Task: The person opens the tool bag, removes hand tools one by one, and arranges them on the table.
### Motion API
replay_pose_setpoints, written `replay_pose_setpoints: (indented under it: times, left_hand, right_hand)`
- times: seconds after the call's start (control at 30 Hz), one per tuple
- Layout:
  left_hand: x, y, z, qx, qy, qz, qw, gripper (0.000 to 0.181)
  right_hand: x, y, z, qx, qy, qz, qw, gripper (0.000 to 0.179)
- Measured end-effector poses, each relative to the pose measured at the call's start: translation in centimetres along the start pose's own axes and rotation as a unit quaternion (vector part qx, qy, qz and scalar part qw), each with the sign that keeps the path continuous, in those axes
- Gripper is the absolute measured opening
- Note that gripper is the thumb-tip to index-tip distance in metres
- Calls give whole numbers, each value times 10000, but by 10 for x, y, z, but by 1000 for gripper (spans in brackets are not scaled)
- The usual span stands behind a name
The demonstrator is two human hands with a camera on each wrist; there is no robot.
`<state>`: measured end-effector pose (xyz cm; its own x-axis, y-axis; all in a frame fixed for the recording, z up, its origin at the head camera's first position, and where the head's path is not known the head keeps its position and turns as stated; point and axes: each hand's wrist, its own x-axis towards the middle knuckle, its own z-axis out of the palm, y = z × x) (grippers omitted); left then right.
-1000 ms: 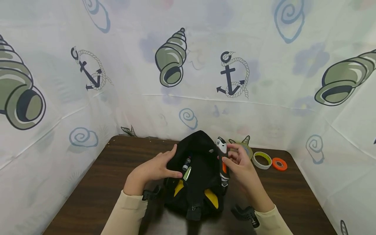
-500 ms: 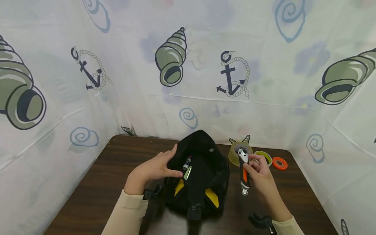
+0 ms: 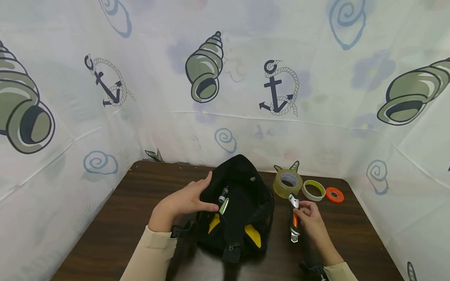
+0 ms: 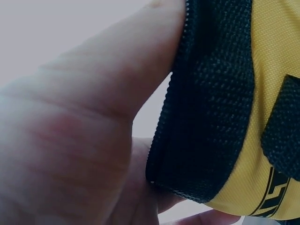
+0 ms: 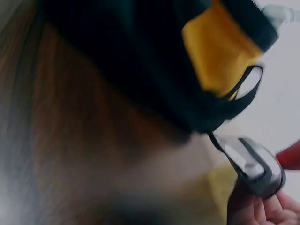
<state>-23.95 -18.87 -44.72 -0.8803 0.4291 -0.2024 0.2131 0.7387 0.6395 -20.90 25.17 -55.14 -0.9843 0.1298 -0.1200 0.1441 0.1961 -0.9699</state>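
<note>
A black bag with yellow panels (image 3: 266, 218) stands upright on the table, its mouth unzipped. My left hand (image 3: 184, 203) holds its left rim, the thumb on the inner side; in the left wrist view the zipper edge (image 4: 176, 70) lies between thumb and fingers. To the right of the bag, my right hand (image 3: 314, 220) grips a utility knife (image 3: 295, 220) with an orange, black and silver handle. In the right wrist view the knife's silver end (image 5: 255, 161) points past the bag. Inside the bag are a small dark cylinder (image 3: 223, 194) and a shiny green item (image 3: 224, 206).
Behind the knife, a roll of clear packing tape (image 3: 279, 187), a white tape roll with a yellow-green inside (image 3: 309, 197) and an orange tape roll (image 3: 334, 200) form a row on the brown table (image 3: 133, 210). A patterned cloth (image 3: 158, 117) hangs around the table.
My right hand has carried the utility knife away from the bag's right side, rightward and then down toward the table in front of the tape rolls. My left hand has stayed on the rim.
</note>
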Motion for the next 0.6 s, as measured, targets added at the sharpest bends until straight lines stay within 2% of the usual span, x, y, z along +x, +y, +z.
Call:
replay_pose_setpoints:
  times: [0.1, 0.2, 0.47, 0.6]
  left_hand:
    - [1, 0, 0, -3, -15, 8, 10000, 123]
    - [0, -1, 1, -24, -28, 10, 10000, 123]
    - [1, -1, 1, -25, 11, 15, 10000, 123]
    - [0, 1, 0, -69, 19, -10, 10000, 123]
  right_hand:
    - [10, 19, 2, 192, -49, 308, 9993, 49]
    - [14, 30, 3, 209, -15, 429, 9989, 50]
    - [15, 33, 4, -179, -35, 258, 9995, 54]
    - [14, 31, 5, -196, -114, 172, 9996, 55]
